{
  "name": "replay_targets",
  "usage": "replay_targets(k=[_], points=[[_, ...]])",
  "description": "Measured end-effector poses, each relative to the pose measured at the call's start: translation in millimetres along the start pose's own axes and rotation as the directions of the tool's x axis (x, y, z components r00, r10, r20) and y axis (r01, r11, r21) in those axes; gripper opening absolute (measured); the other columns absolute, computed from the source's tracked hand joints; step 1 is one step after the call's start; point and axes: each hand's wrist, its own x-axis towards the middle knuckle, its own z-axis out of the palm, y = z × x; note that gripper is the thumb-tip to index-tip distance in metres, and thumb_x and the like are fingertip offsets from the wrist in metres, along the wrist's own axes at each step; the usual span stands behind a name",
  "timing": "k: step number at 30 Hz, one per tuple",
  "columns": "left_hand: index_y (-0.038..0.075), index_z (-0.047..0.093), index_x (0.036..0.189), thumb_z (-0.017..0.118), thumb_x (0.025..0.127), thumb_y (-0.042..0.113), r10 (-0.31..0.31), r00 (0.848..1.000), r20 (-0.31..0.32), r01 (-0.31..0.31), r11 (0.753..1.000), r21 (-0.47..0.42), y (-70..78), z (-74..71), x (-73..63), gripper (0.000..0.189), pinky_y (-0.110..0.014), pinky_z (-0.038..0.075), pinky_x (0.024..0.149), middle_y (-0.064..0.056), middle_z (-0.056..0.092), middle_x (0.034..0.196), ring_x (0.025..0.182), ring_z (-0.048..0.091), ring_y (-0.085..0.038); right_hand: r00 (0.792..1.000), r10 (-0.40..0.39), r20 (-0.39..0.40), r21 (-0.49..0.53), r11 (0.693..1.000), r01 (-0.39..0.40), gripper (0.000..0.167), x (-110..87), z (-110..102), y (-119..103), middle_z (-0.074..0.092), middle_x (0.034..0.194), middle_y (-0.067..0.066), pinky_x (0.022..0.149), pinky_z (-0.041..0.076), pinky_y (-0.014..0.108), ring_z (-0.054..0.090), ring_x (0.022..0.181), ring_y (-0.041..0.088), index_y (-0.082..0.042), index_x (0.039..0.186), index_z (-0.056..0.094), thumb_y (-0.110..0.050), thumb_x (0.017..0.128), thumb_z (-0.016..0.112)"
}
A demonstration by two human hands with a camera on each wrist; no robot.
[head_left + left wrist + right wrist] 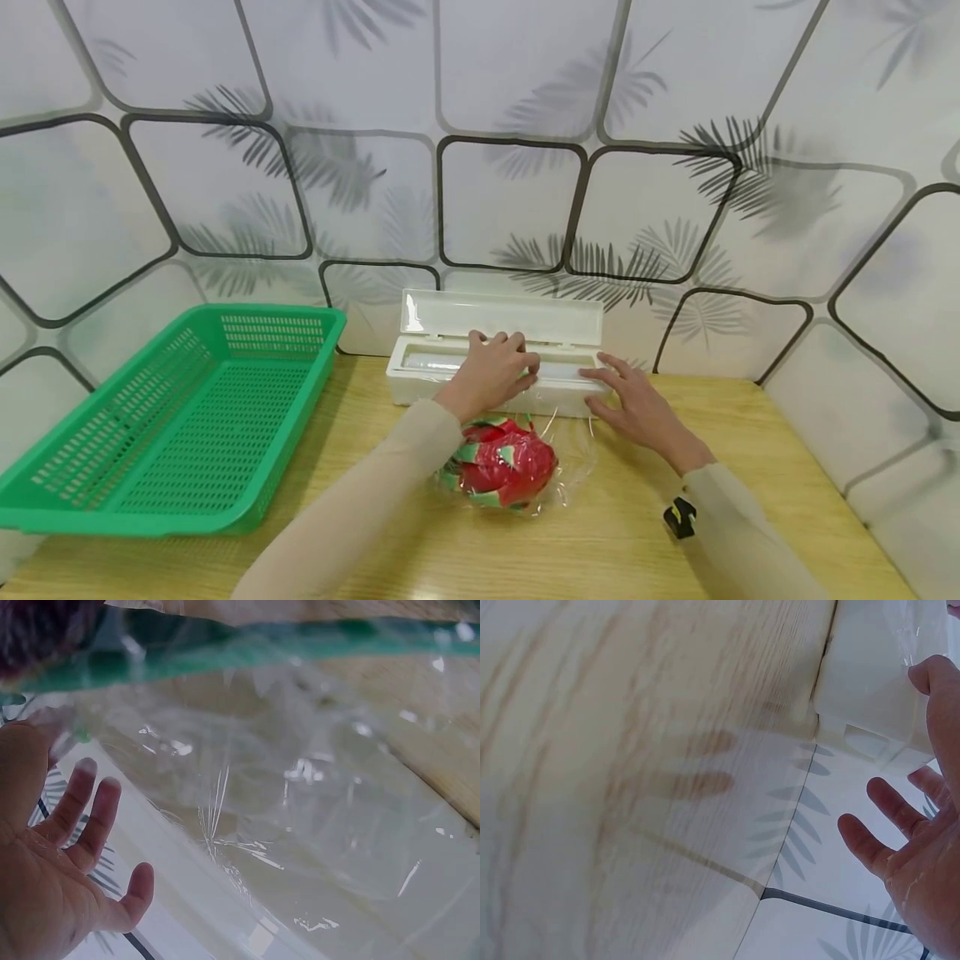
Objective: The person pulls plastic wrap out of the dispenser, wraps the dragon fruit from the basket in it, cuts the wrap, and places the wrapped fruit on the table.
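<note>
A white cling film dispenser point(420, 390) stands with its lid raised and a film roll point(435, 361) inside. My left hand point(489, 373) reaches over its middle, thumb and index finger pinching a small green slide cutter point(82, 735) at the front edge; the other fingers are spread. My right hand point(636, 404) rests at the dispenser's right end, fingers extended over the rim and thumb against the front. Clear film point(300, 795) hangs from the front and runs down to a red dragon fruit point(510, 462), which lies wrapped in it below my left wrist.
A green plastic basket point(300, 417) stands on the left of the wooden table point(637, 533). Behind the dispenser rises a patterned wall point(510, 208), and another wall bounds the right side. A black and yellow band piece point(680, 518) sits at my right sleeve.
</note>
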Motion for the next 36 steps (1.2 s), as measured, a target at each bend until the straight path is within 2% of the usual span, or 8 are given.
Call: replay_targets(k=[24, 36], points=[[0.033, 0.073, 0.106, 0.062, 0.101, 0.043, -0.022, 0.998, -0.051, 0.022, 1.000, -0.014, -4.2, 2.5, -2.9, 0.016, -0.059, 0.045, 0.096, 0.003, 0.066, 0.113, 0.104, 0.064, -0.021, 0.998, 0.045, 0.036, 0.006, 0.999, -0.045, 0.040, -0.3, -0.8, -1.9, 0.049, 0.148, 0.031, 0.107, 0.039, 0.072, 0.051, 0.129, 0.058, -0.010, 0.133, 0.065, -0.016, 0.094, 0.073], [0.033, 0.073, 0.104, 0.062, 0.101, 0.043, -0.034, 0.997, -0.070, 0.033, 0.999, -0.005, -8.0, 0.9, -7.7, 0.015, -0.059, 0.046, 0.095, 0.003, 0.066, 0.110, 0.103, 0.064, -0.021, 0.999, 0.039, 0.030, 0.012, 0.999, -0.040, 0.041, 0.3, -1.0, -2.9, 0.049, 0.148, 0.032, 0.107, 0.039, 0.072, 0.052, 0.128, 0.058, -0.009, 0.132, 0.065, -0.015, 0.093, 0.073]])
